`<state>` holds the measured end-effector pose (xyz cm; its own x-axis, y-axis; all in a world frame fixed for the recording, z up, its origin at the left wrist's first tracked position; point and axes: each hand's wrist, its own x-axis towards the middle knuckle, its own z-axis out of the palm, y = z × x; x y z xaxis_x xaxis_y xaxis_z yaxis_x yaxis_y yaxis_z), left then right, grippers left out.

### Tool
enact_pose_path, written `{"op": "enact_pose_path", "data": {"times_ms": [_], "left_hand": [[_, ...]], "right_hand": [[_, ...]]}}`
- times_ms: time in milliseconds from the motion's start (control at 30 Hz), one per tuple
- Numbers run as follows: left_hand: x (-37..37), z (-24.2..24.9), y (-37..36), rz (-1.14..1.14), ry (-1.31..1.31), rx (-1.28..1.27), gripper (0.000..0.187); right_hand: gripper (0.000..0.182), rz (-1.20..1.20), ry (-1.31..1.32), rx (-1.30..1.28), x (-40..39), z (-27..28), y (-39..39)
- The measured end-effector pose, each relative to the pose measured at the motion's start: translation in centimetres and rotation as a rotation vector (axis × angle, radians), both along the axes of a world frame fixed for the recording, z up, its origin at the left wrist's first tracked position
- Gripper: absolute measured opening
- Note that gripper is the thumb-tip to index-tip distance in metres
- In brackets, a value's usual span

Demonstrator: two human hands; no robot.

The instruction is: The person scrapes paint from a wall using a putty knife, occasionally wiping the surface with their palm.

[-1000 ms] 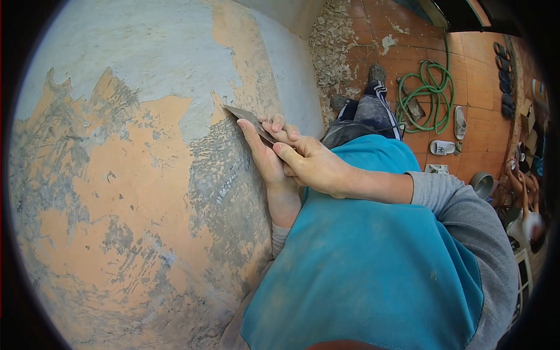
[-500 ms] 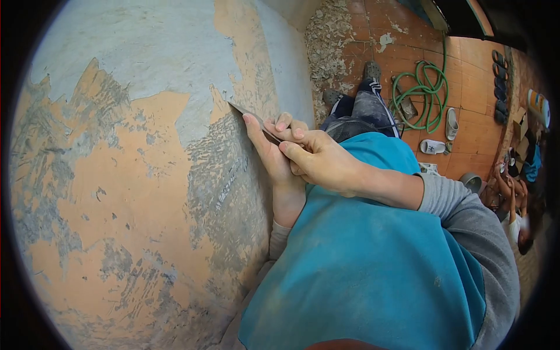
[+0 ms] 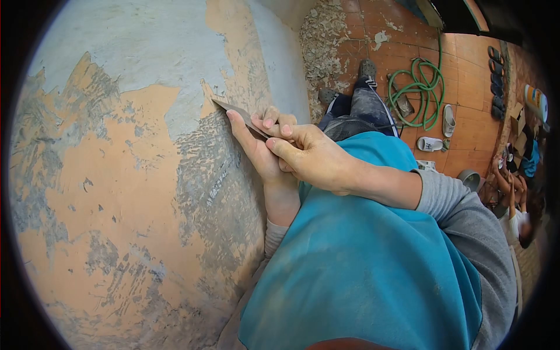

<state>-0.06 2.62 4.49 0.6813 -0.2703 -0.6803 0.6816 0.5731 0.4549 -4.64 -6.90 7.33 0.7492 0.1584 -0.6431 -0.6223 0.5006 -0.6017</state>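
Note:
A flat metal scraper (image 3: 239, 112) has its tip against the peeling wall (image 3: 134, 192), at the edge between pale blue-grey paint and bared, scored plaster. My right hand (image 3: 318, 154) comes in from the right, closed around the scraper, its thumb below and fingers curled over. Close to the wall, my left hand (image 3: 256, 146) presses along the same blade, one fingertip far up near the tip. The handle end is hidden between the hands. Orange and grey patches with scratch marks cover the wall's lower part.
Paint flakes (image 3: 321, 44) lie heaped on the tiled floor (image 3: 466, 87) along the wall. A coiled green hose (image 3: 429, 93), pale slippers (image 3: 430, 144) and dark sandals (image 3: 497, 81) are on the tiles. Another person (image 3: 513, 224) sits at the far right.
Both hands and the scraper have shifted slightly left along the wall, and the blade shows more of its flat face. The camera view has shifted slightly too.

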Motion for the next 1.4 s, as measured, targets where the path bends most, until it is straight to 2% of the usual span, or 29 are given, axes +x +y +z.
{"op": "enact_pose_path", "data": {"times_ms": [33,100,233,333,500,567,767,867,967,1000,1100,1133,1233,1300,1400], "left_hand": [[0.6,-0.4,-0.1,0.021,0.024,-0.007,0.055],[1.7,-1.0,0.0,0.071,0.091,-0.006,0.055],[0.1,-0.3,0.4,0.033,-0.041,-0.003,0.054],[0.6,0.2,-0.3,0.076,-0.020,0.143,0.055],[0.9,-0.5,-0.3,-0.008,-0.032,0.059,0.057],[2.0,-1.9,0.4,-0.026,-0.012,0.089,0.057],[2.3,-1.9,0.3,-0.017,0.006,-0.016,0.056],[3.7,-2.1,-1.1,0.035,-0.009,0.156,0.055],[2.0,-2.1,1.0,-0.025,-0.066,-0.158,0.054],[1.7,-2.1,0.9,0.008,-0.069,-0.094,0.052],[4.7,-3.6,-0.8,0.013,-0.038,0.107,0.052],[4.7,-2.8,-1.2,-0.043,-0.069,0.102,0.051],[3.2,-4.3,0.7,-0.088,-0.049,-0.114,0.051],[2.9,-2.8,-0.3,-0.078,-0.095,0.010,0.050],[3.6,-2.8,-1.4,-0.092,-0.193,0.211,0.048]], "right_hand": [[0.026,0.040,0.061,0.047,0.1,0.3,-0.4],[0.025,-0.044,-0.011,-0.016,0.2,-1.0,1.0],[0.025,-0.021,-0.048,-0.044,-0.6,-0.6,0.6],[0.025,-0.007,-0.001,-0.019,-0.2,0.0,0.2],[0.027,-0.054,0.005,-0.003,-0.4,0.1,-0.2],[0.027,-0.075,-0.011,-0.030,0.0,0.1,0.1],[0.028,-0.076,-0.071,-0.175,1.0,-1.5,0.9],[0.030,-0.095,-0.071,-0.130,2.2,-2.7,0.9],[0.033,-0.091,-0.226,-0.483,0.1,-1.0,1.7],[0.037,0.048,-0.175,-0.380,0.4,-0.5,0.4],[0.038,-0.082,-0.123,-0.222,3.2,-3.7,0.9],[0.042,-0.100,-0.195,-0.329,3.1,-3.8,1.0],[0.047,-0.064,-0.257,-0.488,0.9,-3.2,0.9],[0.051,0.043,-0.138,-0.207,1.2,-2.5,-0.6],[0.051,-0.005,-0.165,-0.115,1.1,-3.3,-0.9]]}}
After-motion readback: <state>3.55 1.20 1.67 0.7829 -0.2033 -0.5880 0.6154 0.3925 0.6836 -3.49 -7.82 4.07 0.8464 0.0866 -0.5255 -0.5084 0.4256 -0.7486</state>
